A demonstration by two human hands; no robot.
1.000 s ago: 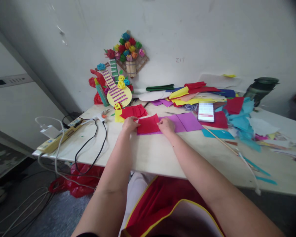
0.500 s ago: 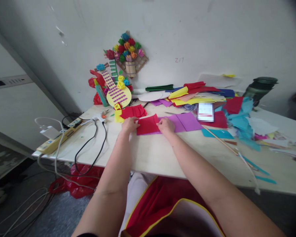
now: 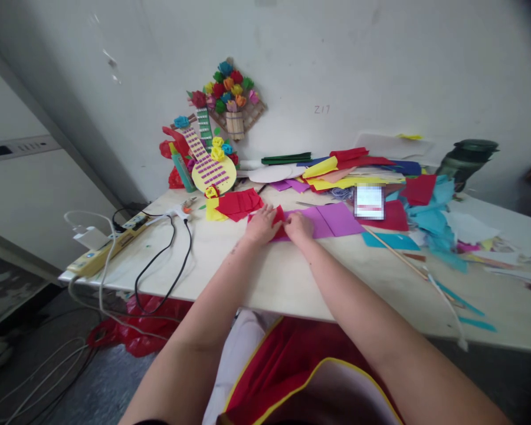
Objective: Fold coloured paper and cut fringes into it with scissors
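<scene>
My left hand (image 3: 261, 225) and my right hand (image 3: 298, 226) sit close together on a small red felt piece (image 3: 278, 217), fingers curled and pinching it; most of the piece is hidden under them. It lies on the left end of a purple felt sheet (image 3: 331, 217) on the pale table (image 3: 265, 277). A folded red and yellow felt piece (image 3: 235, 203) rests just left of my left hand.
A heap of coloured felt sheets (image 3: 363, 171) fills the back right. A paper guitar (image 3: 206, 162) and a flower craft (image 3: 230, 94) lean on the wall. A power strip (image 3: 104, 248) with cables lies at the left edge. A thin wooden stick (image 3: 396, 252) lies at right.
My left hand has slid right, from the red piece's left edge to beside my right hand, and the red piece now looks folded or bunched smaller.
</scene>
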